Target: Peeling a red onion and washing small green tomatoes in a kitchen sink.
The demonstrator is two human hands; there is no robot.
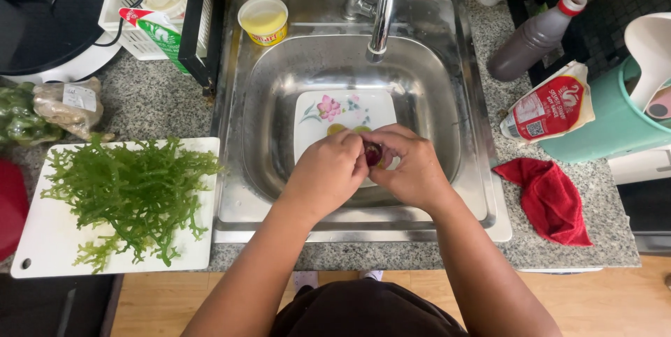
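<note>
Granite counter, white-red pouch (549, 106) right, yellow tub (263, 20) behind sink (447, 92)

The grey speckled stone counter (150, 99) carries a steel sink (475, 190) in the middle. At left lie a white cutting board (49, 239) w/ green seaweed (129, 190). At right: a red cloth (552, 201), a dark bottle (531, 40) & a red-white pouch (549, 106).

Red-and-white pouch (549, 106) right of sink; yellow tub (263, 20) on sink ledge; green-white-red carton (158, 32) left; clear bag with white label (68, 104) far left; dark brown bottle (535, 38), red cap.
</note>
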